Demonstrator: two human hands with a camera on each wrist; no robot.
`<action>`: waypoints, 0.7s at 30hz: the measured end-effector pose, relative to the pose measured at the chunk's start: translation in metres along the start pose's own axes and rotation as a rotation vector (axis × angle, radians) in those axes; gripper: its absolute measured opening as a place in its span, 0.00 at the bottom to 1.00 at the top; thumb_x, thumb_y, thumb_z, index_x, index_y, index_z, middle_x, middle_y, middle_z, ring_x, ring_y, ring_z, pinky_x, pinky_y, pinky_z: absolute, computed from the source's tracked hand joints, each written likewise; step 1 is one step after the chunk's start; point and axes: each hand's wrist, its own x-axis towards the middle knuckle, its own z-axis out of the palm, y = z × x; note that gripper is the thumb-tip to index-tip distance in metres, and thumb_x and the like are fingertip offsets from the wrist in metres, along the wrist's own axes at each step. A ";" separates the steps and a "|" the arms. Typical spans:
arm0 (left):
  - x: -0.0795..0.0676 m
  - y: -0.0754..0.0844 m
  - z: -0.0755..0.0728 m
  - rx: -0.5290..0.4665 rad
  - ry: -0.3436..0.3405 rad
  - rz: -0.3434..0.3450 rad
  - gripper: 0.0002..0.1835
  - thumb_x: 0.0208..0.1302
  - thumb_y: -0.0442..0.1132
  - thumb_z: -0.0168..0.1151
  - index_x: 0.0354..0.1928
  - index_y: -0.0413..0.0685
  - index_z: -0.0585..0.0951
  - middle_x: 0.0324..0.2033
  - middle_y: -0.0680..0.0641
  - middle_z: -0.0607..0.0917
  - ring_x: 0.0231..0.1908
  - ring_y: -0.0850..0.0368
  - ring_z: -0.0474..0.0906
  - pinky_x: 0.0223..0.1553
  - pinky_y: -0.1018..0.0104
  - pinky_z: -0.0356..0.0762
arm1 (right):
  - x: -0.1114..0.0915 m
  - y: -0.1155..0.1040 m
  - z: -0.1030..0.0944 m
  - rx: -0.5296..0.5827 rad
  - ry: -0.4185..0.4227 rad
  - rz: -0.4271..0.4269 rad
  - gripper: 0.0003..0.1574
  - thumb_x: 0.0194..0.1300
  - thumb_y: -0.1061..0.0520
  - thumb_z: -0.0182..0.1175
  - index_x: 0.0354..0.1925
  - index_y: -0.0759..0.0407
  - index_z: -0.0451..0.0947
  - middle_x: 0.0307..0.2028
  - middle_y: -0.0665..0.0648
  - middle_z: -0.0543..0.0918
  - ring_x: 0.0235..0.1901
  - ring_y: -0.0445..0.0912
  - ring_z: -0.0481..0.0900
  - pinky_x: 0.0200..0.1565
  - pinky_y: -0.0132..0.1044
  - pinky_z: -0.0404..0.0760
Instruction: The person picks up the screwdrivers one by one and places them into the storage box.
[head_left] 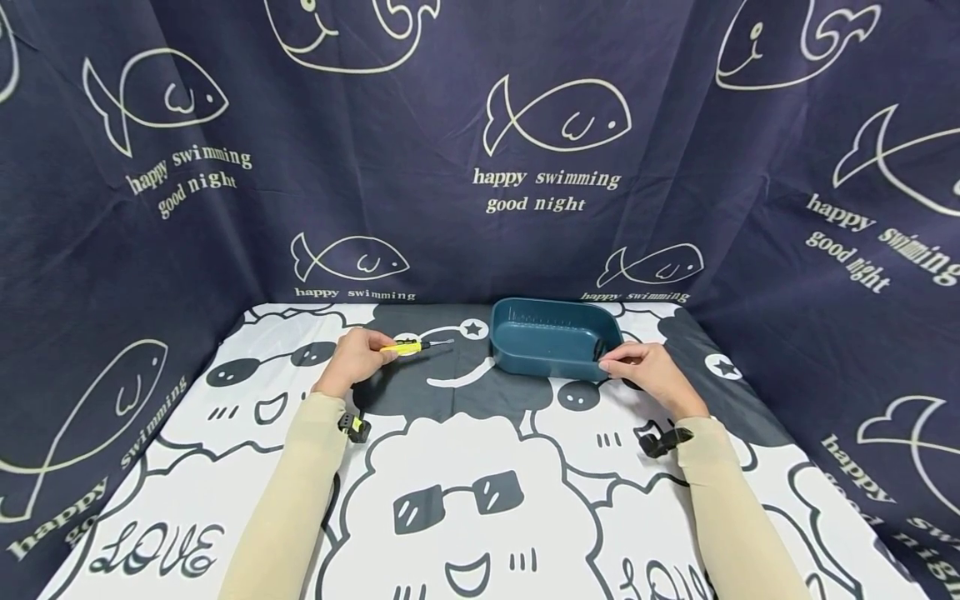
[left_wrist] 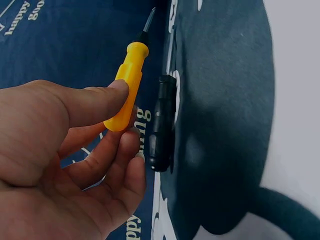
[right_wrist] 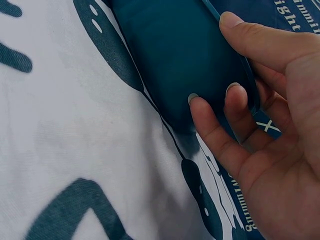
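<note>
My left hand point(head_left: 351, 363) pinches a yellow-handled screwdriver point(head_left: 403, 348) by the butt of its handle, thumb on top, the metal shaft pointing right and away. In the left wrist view, a black-handled screwdriver point(left_wrist: 163, 125) lies on the cloth just beyond the yellow one. At the near right corner of a dark teal plastic bin point(head_left: 540, 367), my right hand point(head_left: 647, 372) grips the wall. The right wrist view shows the thumb at the bin's rim and fingertips against its outer side. A small dark item point(head_left: 598, 348) shows inside the bin's right end.
The table is covered by a white and dark grey cartoon-print cloth point(head_left: 465, 450). A navy curtain point(head_left: 420, 167) with fish drawings hangs behind and on both sides, close to the bin's back edge. Black straps with small devices sit on both wrists.
</note>
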 end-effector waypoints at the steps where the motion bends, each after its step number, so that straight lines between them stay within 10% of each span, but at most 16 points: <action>1: 0.000 0.001 0.000 -0.001 0.008 0.005 0.10 0.65 0.38 0.71 0.46 0.43 0.91 0.39 0.44 0.92 0.40 0.49 0.84 0.46 0.54 0.75 | 0.000 0.000 0.000 0.006 0.001 -0.004 0.20 0.63 0.42 0.74 0.45 0.54 0.90 0.40 0.61 0.88 0.39 0.57 0.85 0.39 0.40 0.82; 21: -0.003 0.025 -0.002 -0.053 0.071 0.058 0.09 0.65 0.37 0.71 0.45 0.44 0.91 0.36 0.44 0.91 0.35 0.51 0.81 0.37 0.62 0.75 | 0.001 -0.001 0.000 -0.001 0.005 0.001 0.21 0.63 0.41 0.74 0.44 0.54 0.90 0.38 0.61 0.88 0.39 0.61 0.84 0.36 0.40 0.81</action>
